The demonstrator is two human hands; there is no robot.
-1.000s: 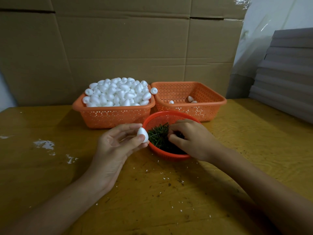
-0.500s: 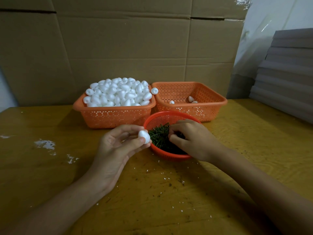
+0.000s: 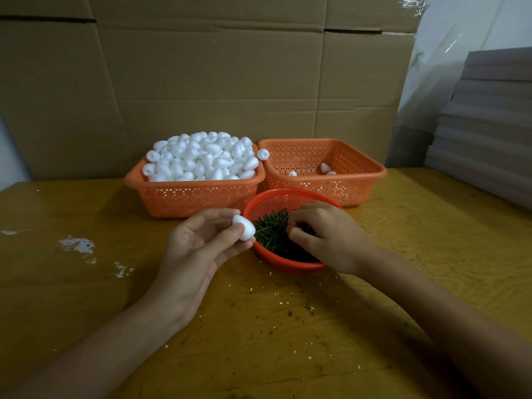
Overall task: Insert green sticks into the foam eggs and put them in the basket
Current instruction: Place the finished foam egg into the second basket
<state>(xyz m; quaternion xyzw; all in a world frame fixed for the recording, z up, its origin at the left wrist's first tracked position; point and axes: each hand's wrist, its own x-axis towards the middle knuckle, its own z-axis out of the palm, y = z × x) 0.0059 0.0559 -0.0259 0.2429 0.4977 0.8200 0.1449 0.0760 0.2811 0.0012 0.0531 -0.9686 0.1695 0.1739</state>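
We see a yellow-brown wooden table (image 3: 431,254) spreading out under the left hand's (image 3: 198,249) grip, its grain showing plainly off to the right. Well to the left of that grip, white smears (image 3: 76,244) mark the wood, and a fainter patch (image 3: 10,232) sits further left still, at the edge of view. Nearer to us than the grip and slightly to its right, white crumbs (image 3: 283,302) and dark specks (image 3: 289,313) lie scattered. Far behind the grip stands a wall of brown cardboard (image 3: 201,82), creased and seamed. Well to the right of the grip we see a stack of grey boards (image 3: 489,125), and behind it a sheet of clear plastic (image 3: 449,38).
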